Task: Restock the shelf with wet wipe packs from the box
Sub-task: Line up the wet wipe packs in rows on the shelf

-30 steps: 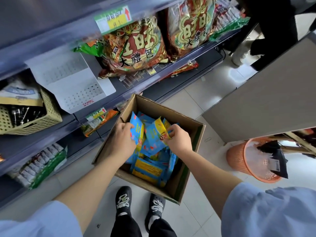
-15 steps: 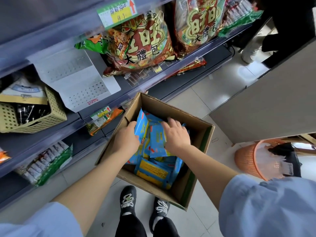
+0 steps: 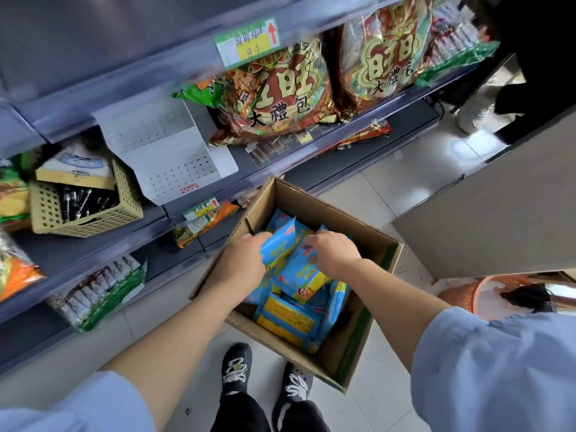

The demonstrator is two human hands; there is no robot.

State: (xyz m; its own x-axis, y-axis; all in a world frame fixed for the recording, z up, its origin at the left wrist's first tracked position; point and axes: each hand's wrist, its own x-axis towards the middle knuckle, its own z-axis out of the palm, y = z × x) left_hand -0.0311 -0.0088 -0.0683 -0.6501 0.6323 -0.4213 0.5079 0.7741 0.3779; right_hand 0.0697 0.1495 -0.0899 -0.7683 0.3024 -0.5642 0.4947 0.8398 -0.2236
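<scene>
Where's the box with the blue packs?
In the head view, the cardboard box sits on the floor in the middle, right beside the shelf and just ahead of the person's black shoes.

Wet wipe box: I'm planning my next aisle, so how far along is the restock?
Done: no blue packs show on the shelf. In hand: the left hand grips a pack inside the box; the right hand reaches among others. Left: the pile of packs in the box.
</scene>
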